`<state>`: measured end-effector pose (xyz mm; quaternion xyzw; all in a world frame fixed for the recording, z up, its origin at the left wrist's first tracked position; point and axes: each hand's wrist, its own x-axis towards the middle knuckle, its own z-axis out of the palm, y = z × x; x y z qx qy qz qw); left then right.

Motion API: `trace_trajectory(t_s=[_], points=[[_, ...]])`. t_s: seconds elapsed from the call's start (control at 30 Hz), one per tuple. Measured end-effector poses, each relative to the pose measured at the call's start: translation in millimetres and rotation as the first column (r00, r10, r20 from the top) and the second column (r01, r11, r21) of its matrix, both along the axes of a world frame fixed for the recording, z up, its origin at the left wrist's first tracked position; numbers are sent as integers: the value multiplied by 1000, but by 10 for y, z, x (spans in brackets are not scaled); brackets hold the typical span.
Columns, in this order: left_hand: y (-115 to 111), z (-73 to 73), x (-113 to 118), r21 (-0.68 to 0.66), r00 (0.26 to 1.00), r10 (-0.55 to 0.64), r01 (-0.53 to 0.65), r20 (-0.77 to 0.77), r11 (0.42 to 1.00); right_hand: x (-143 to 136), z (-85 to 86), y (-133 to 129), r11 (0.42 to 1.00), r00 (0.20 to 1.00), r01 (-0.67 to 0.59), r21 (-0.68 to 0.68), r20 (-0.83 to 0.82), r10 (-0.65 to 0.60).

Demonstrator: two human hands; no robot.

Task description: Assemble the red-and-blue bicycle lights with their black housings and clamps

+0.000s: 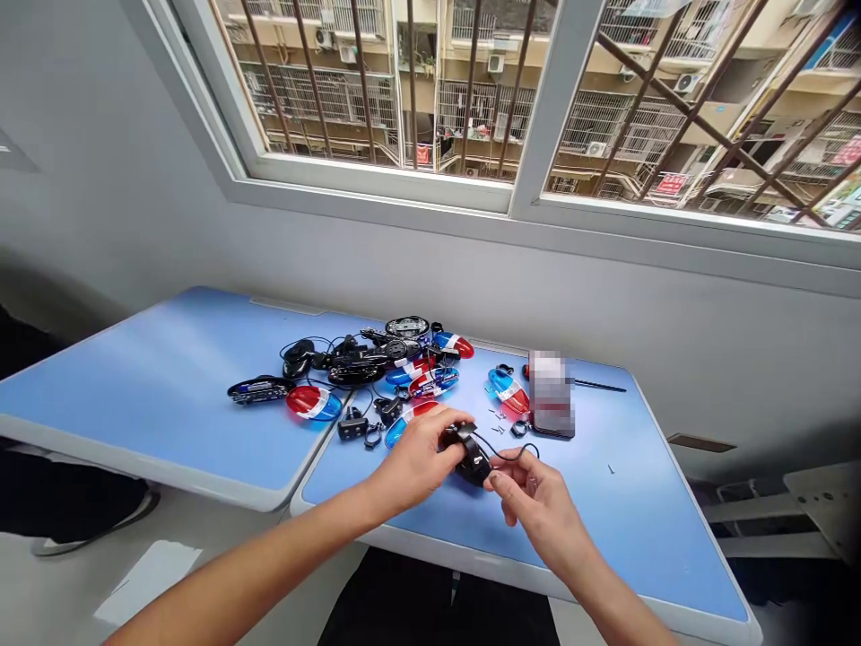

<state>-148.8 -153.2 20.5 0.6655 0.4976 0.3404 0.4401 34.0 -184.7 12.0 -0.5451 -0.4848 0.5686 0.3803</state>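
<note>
A black part with a thin cable (474, 465) is held between both hands above the front of the right blue table. My left hand (425, 453) grips its upper left side, thumb and fingers closed around it. My right hand (531, 493) pinches its right edge near the cable. Just behind my left hand lies a red and blue shell (404, 423), partly covered by the hand. Another red and blue shell (509, 391) rests farther right, with small screws (498, 422) and a black ring (520, 429) beside it.
A pile of black parts and cables (363, 359) spans the two blue tables (168, 386). A blurred phone-like object (552, 395) lies at the right, beside a dark rod (598, 387). One screw (612, 468) lies farther right. Behind are a wall and barred window.
</note>
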Motion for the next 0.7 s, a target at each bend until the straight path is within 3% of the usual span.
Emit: trace_trajectory(t_s=[0.07,0.13,0.33,0.57,0.7], points=[[30,53,4,108,992,-25,39,-123,993,-37,25,22,1000,999,15,-21,-32,-16],[60,105,1,134,980,-71,97,-188,986,-65,8,79,996,996,37,-76,-74,-43],[121,159,-55,-91,969,-242,236,-55,967,-3,-97,249,973,992,7,-229,-120,-36],[132,48,-40,79,981,-188,192,-54,978,74,-105,277,975,995,6,-224,-94,-27],[189,38,-38,74,985,-165,167,-41,983,111,-111,298,973,996,-8,-231,-88,-13]])
